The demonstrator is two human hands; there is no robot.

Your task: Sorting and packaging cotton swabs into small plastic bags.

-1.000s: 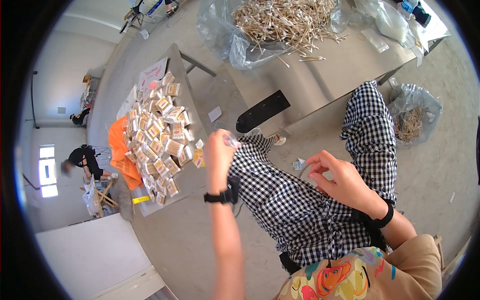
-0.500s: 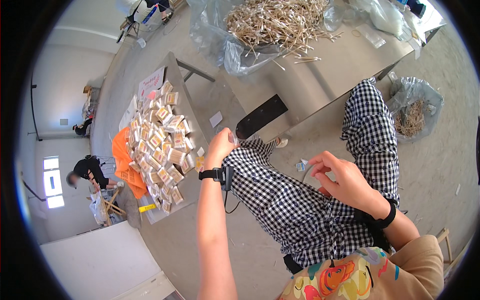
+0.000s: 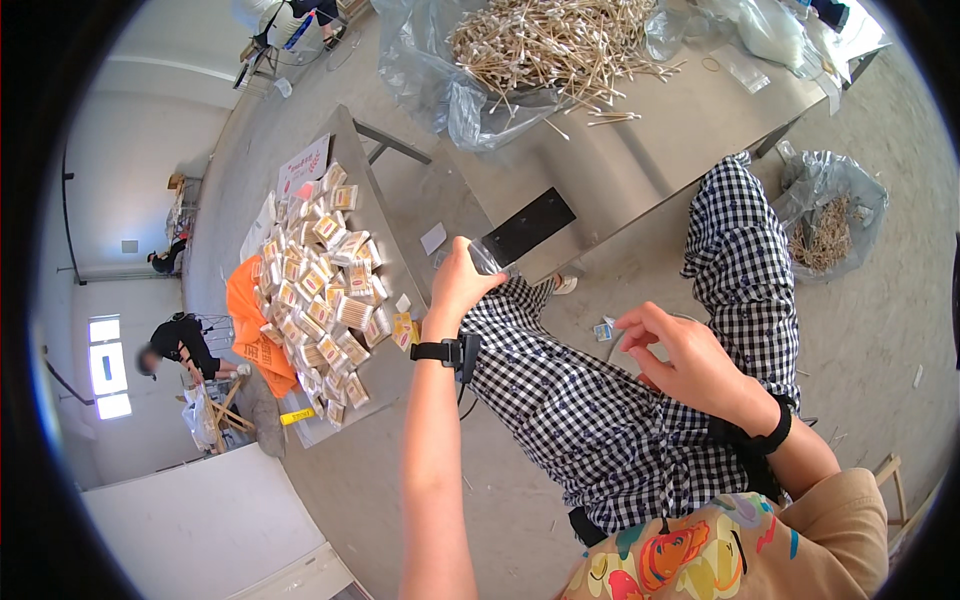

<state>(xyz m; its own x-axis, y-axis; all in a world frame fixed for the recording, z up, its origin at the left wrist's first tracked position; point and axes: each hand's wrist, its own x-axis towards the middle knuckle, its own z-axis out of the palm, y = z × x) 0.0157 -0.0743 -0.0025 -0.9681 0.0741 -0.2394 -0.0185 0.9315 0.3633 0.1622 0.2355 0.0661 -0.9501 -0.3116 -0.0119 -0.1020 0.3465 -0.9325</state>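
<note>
My left hand [image 3: 463, 287] reaches over the near edge of the left table, its fingers and thumb closed on a small clear plastic bag [image 3: 484, 260]. The bag's far end lies over a black strip [image 3: 530, 228] fixed to the metal table. My right hand [image 3: 690, 362] hovers above my checked lap, fingers curved, with a gap between thumb and forefinger and nothing visible in it. To the left of my left hand lies a large heap of small packed cotton swabs [image 3: 318, 285]. Yellow printed cards [image 3: 403, 331] sit at that table's edge.
Loose cotton swabs [image 3: 560, 45] are piled on a plastic bag [image 3: 410, 70] on the metal table [image 3: 640, 140]. An open floor bag [image 3: 822, 225] holds more swabs at right. Orange cloth [image 3: 250, 320] hangs beside the heap. Another person [image 3: 185, 345] works at far left.
My left hand has moved a little right and up, and the clear bag now shows stretching from it over the black strip. My right hand has hardly moved.
</note>
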